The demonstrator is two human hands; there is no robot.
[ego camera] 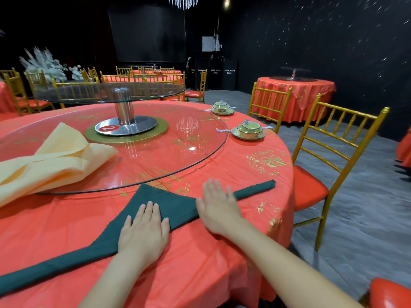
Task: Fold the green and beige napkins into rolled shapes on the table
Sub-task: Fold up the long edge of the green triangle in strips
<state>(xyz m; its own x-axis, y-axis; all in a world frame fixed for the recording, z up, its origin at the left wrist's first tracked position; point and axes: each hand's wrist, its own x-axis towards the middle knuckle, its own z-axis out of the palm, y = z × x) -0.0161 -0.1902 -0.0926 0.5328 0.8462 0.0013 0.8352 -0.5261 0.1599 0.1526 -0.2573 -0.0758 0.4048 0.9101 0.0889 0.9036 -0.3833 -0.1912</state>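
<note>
Round table [222, 252], red cloth: green napkin part-rolled under two flat hands.

Glass turntable [178, 147], centre to far. Beige napkin [55, 161], loose and unrolled, on the turntable's left edge and spilling onto the cloth. Green napkin [164, 203], near edge of the table, a long rolled band running left to right with an unrolled triangle pointing far. Left hand [144, 232] and right hand [219, 207], apart, fingers straight, both pressing the band and gripping nothing. Judged best practice: push both palms away at an even pace so the roll takes in the triangle tightly and keeps one thickness end to end. Two lidded bowls [249, 128] [222, 106], each on a saucer, far right; lids on, contents hidden.
</note>
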